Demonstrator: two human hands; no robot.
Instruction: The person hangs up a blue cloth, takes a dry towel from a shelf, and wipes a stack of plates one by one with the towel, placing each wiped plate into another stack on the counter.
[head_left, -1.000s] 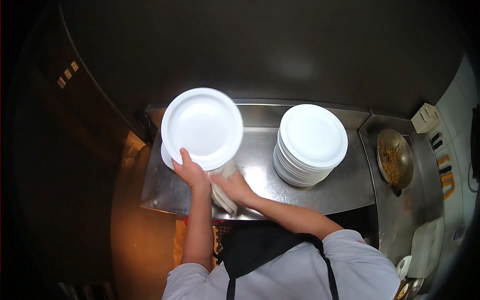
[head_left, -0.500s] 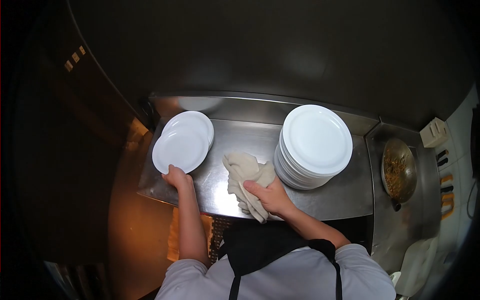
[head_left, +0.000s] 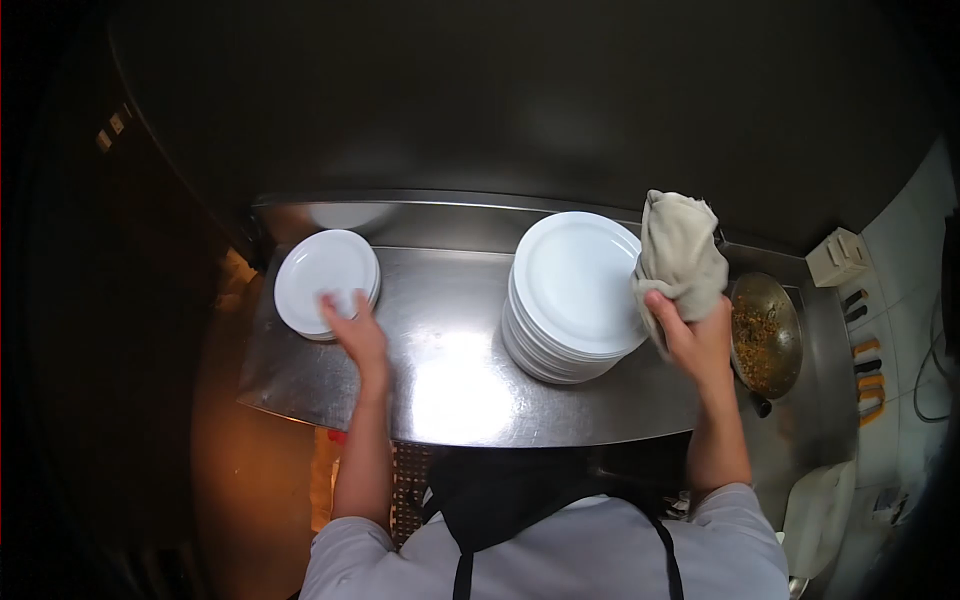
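Note:
My left hand (head_left: pixel 358 335) is over the near right edge of a short stack of white plates (head_left: pixel 325 278), its fingers apart and slightly blurred. Those plates lie at the left end of the steel counter (head_left: pixel 460 350). A tall stack of white plates (head_left: pixel 578 285) stands right of the middle. My right hand (head_left: pixel 692 335) grips a crumpled beige cloth (head_left: pixel 680 245), raised beside the right edge of the tall stack. The cloth covers part of what lies behind it.
A metal pan (head_left: pixel 765 335) with food remains sits on the right-hand counter, its dark handle toward me. Behind it is a white box (head_left: pixel 836 257). Orange and black handles (head_left: pixel 869 385) line the far right. A dark wall (head_left: pixel 480 110) rises behind the counter.
The plate in my left hand went down onto the left stack, and that hand has let go. My right hand has carried the cloth right and up, beside the tall stack.

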